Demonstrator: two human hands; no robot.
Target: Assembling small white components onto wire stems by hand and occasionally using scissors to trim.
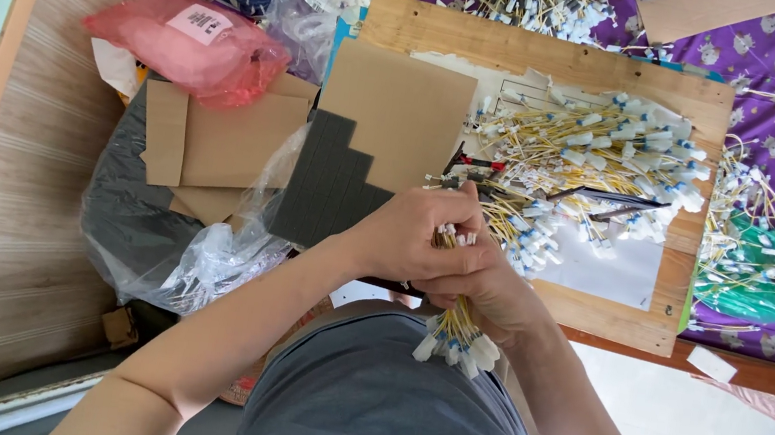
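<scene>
Fingers [448, 218] of both hands hide the wire bundle's [458, 336] middle.

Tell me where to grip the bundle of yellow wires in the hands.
Grip the bundle of yellow wires around its bare middle, from the sides, probably as the left hand and right hand do: both ends carry bulky white connectors, so the strands between offer the narrowest hold.

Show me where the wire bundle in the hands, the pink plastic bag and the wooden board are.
wire bundle [457, 338]: head view, white connector ends.
pink plastic bag [185, 43]: head view, its middle.
wooden board [454, 30]: head view, bare top edge.
</scene>
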